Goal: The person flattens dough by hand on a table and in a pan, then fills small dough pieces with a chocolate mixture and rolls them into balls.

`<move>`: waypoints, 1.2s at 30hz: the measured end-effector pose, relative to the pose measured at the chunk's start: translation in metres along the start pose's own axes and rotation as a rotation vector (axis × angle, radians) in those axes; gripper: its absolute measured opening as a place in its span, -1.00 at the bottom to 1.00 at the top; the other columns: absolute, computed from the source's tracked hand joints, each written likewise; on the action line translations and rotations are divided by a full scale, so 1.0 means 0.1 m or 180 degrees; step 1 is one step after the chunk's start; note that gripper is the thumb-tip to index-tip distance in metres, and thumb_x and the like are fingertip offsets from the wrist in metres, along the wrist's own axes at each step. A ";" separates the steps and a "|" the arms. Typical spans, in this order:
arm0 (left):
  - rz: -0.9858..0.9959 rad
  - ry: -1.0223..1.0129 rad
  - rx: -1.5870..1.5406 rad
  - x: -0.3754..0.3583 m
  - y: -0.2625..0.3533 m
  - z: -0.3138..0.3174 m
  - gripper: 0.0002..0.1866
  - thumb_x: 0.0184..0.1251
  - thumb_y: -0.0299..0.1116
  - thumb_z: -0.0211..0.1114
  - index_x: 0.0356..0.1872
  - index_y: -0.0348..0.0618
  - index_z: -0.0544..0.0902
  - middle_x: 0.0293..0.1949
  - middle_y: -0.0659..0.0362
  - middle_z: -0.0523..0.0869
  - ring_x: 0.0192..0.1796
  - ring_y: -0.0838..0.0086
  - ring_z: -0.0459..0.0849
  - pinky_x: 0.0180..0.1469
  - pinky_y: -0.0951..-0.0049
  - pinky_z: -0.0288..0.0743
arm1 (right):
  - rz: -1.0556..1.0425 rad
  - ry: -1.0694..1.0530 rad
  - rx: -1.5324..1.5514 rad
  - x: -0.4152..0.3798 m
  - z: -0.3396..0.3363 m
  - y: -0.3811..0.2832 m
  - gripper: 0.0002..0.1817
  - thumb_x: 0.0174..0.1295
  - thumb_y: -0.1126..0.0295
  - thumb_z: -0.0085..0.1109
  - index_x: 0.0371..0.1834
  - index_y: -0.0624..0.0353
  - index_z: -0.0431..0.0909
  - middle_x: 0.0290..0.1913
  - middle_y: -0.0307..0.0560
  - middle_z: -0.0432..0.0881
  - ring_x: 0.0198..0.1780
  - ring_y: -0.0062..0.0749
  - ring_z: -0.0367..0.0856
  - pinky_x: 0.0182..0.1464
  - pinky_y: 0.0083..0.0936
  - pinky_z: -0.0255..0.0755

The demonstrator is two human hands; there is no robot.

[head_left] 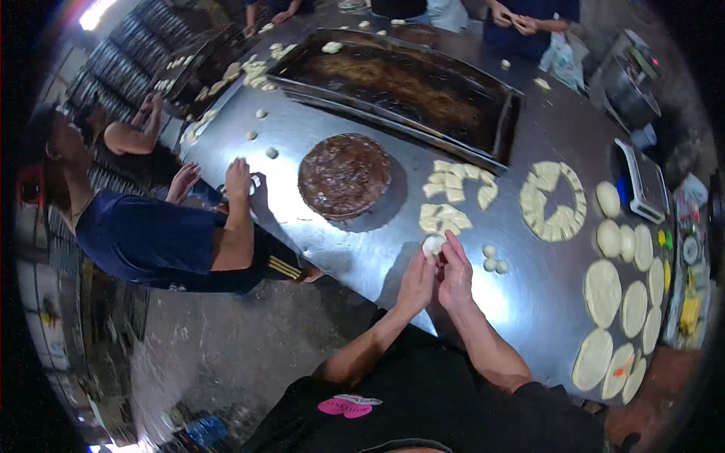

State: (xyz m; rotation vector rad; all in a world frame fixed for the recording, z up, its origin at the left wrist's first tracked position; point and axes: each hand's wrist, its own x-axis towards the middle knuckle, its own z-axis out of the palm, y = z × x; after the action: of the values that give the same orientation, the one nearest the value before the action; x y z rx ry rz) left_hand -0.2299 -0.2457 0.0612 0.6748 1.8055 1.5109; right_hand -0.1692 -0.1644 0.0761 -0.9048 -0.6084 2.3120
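Observation:
My left hand [414,285] and my right hand [456,276] come together over the near part of the metal table, their fingers closed around a small pale dough ball [433,245]. Just beyond them lie cut dough pieces [444,218], with a second cluster of dough pieces [455,183] farther off. To the right of my right hand, three small dough balls [491,265] sit close together. A round mound of dark brown, glossy filling [343,178] stands left of the cut pieces.
A large dark baking tray [495,155] spans the far side. Right are a ring of cut dough [553,202], flattened dough ovals [602,293] and a scale [640,181]. At left a co-worker [151,234] works at the table edge; other people stand at the far side.

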 end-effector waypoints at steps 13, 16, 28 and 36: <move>0.0349 0.0901 0.0771 -0.06 -0.27 -1.71 -0.71 0.32 -0.46 0.17 0.03 -0.28 0.60 0.12 -0.11 0.59 0.16 0.09 0.58 0.17 0.29 0.45 | -0.3774 -0.3342 -0.5835 1.55 1.14 0.32 -0.59 0.13 0.51 0.03 0.11 0.17 0.44 -0.13 0.05 0.64 -0.04 -0.10 0.61 -0.08 -0.22 0.48; 0.0287 0.0887 0.0625 -0.01 -0.34 -1.79 -0.74 0.33 -0.48 0.16 0.01 -0.28 0.61 0.04 -0.07 0.64 0.10 0.19 0.63 0.07 0.38 0.51 | -0.3639 -0.3810 -0.6359 1.56 1.24 0.33 -0.63 0.13 0.47 0.04 0.05 0.16 0.45 -0.14 0.01 0.65 -0.06 -0.11 0.62 -0.07 -0.24 0.46; -0.0609 0.0821 -0.2526 0.27 -0.05 -1.16 -0.84 0.40 -0.45 0.17 -0.08 -0.28 0.55 -0.09 0.11 0.63 -0.03 0.38 0.63 0.02 0.28 0.58 | 0.1537 -0.1137 -0.1410 0.56 1.07 0.00 -0.55 0.20 0.67 -0.08 0.20 0.33 0.41 -0.02 -0.02 0.59 -0.07 -0.34 0.61 -0.04 -0.39 0.57; -0.0507 0.0719 -0.1945 -0.12 0.41 -0.27 -0.79 0.34 -0.51 0.23 -0.04 -0.30 0.54 -0.12 0.13 0.64 -0.09 0.48 0.63 -0.04 0.42 0.56 | -0.1652 -0.0798 -0.3632 -0.32 0.21 -0.17 -0.45 0.20 0.63 0.07 0.31 0.35 0.31 0.16 0.20 0.53 0.15 -0.12 0.58 0.13 -0.37 0.49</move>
State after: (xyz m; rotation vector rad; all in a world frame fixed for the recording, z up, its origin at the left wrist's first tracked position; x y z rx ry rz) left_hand -0.2445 -0.2633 0.1062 0.0629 1.3842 1.9480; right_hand -0.1592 -0.1771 0.1149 -0.7389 -2.0857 1.4919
